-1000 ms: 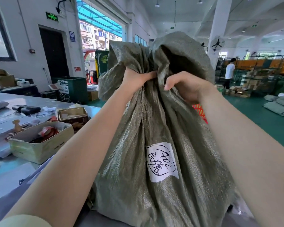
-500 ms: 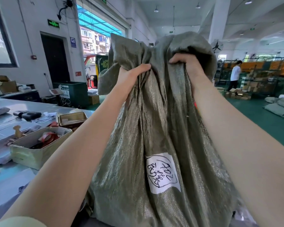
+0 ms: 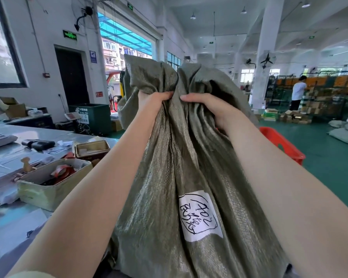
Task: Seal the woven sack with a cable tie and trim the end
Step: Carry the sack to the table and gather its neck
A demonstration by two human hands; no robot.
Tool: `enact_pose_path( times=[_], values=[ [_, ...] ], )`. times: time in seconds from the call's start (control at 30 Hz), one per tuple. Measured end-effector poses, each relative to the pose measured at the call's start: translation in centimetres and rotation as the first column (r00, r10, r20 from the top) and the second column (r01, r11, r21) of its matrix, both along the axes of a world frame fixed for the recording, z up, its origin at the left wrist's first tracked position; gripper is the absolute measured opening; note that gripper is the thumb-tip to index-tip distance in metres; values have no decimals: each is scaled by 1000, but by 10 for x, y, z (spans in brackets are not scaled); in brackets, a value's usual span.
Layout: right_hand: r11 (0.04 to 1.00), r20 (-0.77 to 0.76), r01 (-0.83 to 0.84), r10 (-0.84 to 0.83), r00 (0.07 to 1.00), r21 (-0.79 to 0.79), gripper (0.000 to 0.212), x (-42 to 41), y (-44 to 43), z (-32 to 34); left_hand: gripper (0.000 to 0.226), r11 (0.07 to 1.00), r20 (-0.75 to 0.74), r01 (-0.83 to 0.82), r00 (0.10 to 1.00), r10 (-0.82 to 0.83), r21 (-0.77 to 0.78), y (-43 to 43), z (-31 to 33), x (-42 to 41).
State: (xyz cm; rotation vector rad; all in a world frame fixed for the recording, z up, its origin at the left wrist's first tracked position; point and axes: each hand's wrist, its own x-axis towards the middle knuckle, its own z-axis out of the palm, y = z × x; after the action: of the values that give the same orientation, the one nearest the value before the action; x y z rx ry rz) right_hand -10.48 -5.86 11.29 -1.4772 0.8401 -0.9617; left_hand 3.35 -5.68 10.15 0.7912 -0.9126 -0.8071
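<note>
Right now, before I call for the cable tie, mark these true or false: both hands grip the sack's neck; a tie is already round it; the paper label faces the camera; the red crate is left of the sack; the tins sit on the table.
1. Both hands, left and right, clutch the gathered neck of the woven sack. True.
2. A cable tie is already round the neck. False: none is visible there.
3. The white handwritten label faces the camera. True.
4. The red crate is left of the sack. False: it is on the right, on the floor.
5. The open tins sit on the table. True.
</note>
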Motion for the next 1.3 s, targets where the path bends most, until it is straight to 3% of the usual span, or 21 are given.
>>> enact_pose_path(
  times=[0.07, 0.17, 0.23, 0.3, 0.37, 0.43, 0.5, 0.6, 0.67, 0.73, 0.83, 0.93, 1.0, 1.1, 1.2, 1.3],
  values=[
    [986, 111, 167, -163, 980, -29, 19, 4, -3, 1, 35, 999, -13, 43, 999, -43, 16, -1, -1, 5],
    [975, 403, 217, -219, 889, 51, 37, -3, -10, 6, 65, 973, -3, 209, 978, -209, 103, -3, -5, 16],
    [987, 537, 137, -158, 829, 80, 39, -9, -12, 5, 51, 940, 71, 294, 948, -310, 173, -2, -3, 16],
    [997, 581, 37, -73, 811, 73, 15, -10, -14, 2, 29, 903, 195, 334, 900, -391, 269, 1, 1, 9],
    [999, 489, -27, 3, 872, 41, 61, -10, -17, -2, 28, 853, 315, 346, 821, -477, 390, 4, 4, -1],
    [1000, 388, -1, -12, 922, 31, 82, -12, -21, -1, 33, 829, 354, 358, 778, -519, 429, 8, 7, -6],
    [999, 259, 54, -53, 965, 3, 72, -19, -19, 2, 31, 869, 326, 335, 828, -456, 364, 7, 8, -7],
    [984, 163, 150, -134, 977, -93, 36, -26, -15, 4, 58, 951, 187, 240, 943, -276, 195, -2, 4, -1],
    [973, -8, 171, -174, 985, -155, 24, -22, -11, 6, 42, 965, 144, 232, 958, -249, 125, -3, 3, 3],
    [989, -71, 21, -32, 997, -148, 14, -19, -5, 3, 23, 971, 138, 215, 964, -228, 101, 2, 4, 3],
    [986, -81, -140, 133, 988, -94, 14, -11, 10, 0, 54, 977, 181, 196, 961, -208, 82, 4, 6, 3],
    [981, -220, -59, 17, 975, -186, 8, 4, 15, -6, 64, 961, 244, 234, 933, -264, 146, 7, 11, 5],
    [948, -189, 59, -123, 974, -314, 22, 10, 17, -9, 54, 958, 279, 241, 919, -277, 158, 5, 15, 12],
    [943, -72, 57, -85, 994, -327, 27, 12, 22, -10, 18, 943, 326, 280, 888, -325, 177, 12, 19, 19],
    [899, -87, 137, -190, 978, -416, 28, 22, 17, -11, 24, 927, 326, 324, 870, -370, 186, 12, 17, 22],
    [850, -70, 215, -281, 957, -481, 13, 31, 7, -15, 28, 909, 300, 382, 858, -417, 170, 14, 16, 20]
  ],
)
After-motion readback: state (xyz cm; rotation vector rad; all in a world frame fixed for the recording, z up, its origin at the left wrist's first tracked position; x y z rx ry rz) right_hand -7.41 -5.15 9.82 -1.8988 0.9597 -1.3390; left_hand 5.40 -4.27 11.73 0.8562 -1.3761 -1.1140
